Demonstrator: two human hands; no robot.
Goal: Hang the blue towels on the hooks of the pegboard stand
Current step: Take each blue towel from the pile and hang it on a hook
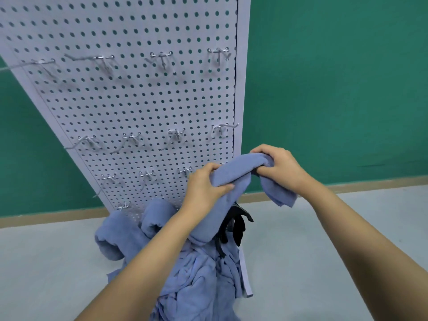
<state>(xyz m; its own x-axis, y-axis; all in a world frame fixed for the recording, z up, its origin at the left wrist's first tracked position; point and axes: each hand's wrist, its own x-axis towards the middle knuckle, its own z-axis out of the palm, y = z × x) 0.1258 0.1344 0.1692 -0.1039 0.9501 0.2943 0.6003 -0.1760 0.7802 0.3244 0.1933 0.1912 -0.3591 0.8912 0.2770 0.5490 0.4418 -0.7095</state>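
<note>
Grip: left hand (206, 185), right hand (276, 167) clench blue towel (239, 171) before hooks (176, 135), over pile (199, 279).

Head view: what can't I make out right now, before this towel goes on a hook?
- Any hooks at the pegboard's lower right: head view, hidden behind the held towel, left hand and right hand.
- The black object at the stand's foot: head view, partly covered by the held towel; unidentifiable.
- The towel pile: head view, bunched and crossed by the left forearm; count unclear.
- Pegboard top: head view, cut off by the upper edge.
</note>
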